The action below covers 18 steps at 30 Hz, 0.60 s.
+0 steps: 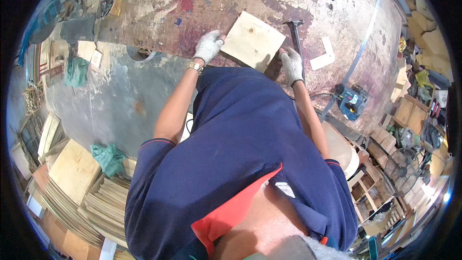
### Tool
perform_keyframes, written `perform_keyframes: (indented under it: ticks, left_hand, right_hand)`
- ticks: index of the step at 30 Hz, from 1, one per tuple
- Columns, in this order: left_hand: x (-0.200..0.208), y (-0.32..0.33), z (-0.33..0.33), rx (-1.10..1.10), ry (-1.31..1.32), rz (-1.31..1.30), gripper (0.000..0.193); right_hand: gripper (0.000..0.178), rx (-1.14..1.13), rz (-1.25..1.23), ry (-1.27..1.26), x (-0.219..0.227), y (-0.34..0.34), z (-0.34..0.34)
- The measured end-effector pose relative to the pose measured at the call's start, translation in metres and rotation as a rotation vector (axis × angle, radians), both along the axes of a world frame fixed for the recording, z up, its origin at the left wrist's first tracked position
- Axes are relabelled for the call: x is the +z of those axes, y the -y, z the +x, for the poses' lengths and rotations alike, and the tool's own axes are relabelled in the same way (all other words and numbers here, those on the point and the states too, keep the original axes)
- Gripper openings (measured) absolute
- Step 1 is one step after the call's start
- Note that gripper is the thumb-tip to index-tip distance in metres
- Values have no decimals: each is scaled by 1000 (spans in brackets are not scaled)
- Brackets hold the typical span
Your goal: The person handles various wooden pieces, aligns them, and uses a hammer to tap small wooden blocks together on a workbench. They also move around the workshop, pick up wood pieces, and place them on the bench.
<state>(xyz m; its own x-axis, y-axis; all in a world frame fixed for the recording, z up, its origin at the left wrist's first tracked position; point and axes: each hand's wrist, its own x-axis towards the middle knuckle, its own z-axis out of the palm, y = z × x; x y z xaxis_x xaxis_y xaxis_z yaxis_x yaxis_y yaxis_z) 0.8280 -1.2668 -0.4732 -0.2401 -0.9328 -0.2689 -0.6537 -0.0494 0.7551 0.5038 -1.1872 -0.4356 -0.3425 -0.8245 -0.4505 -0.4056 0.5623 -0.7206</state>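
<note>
A square, pale wooden board (pixel 253 40) with a dark knot lies tilted across the worn workbench in front of me. My left hand (pixel 209 47), in a white glove, is closed at the board's left edge, thumb and fingertips against it. On the other side my gloved right hand (pixel 291 63) has its fingers curled at the board's right edge; part of its grip is hidden. A hammer (pixel 295 36) lies just beyond my right hand, its handle running down behind that hand. Further right is a white L-shaped piece (pixel 325 54).
A blue corded power tool (pixel 352 102) sits at the bench's right side, beside a long metal strip (pixel 364 43). Stacked wooden sheets (pixel 67 197) stand at lower left. A black fan (pixel 402 171) is at lower right. A grey surface (pixel 130 96) lies left of me.
</note>
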Motion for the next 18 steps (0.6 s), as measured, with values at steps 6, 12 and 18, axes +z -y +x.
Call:
perform_keyframes:
  ticks: [6, 12, 18]
  left_hand:
    - [19, 9, -38, 89, 127, 33, 52]
    - [44, 0, -37, 331, -265, -73, 40]
    - [53, -19, -32, 383, -512, -136, 39]
  right_hand:
    - [31, -67, -148, 0, 1, 23, 24]
    - [36, -90, -417, 74, 49, 31, 34]
    - [39, -99, -491, 60, 64, 25, 49]
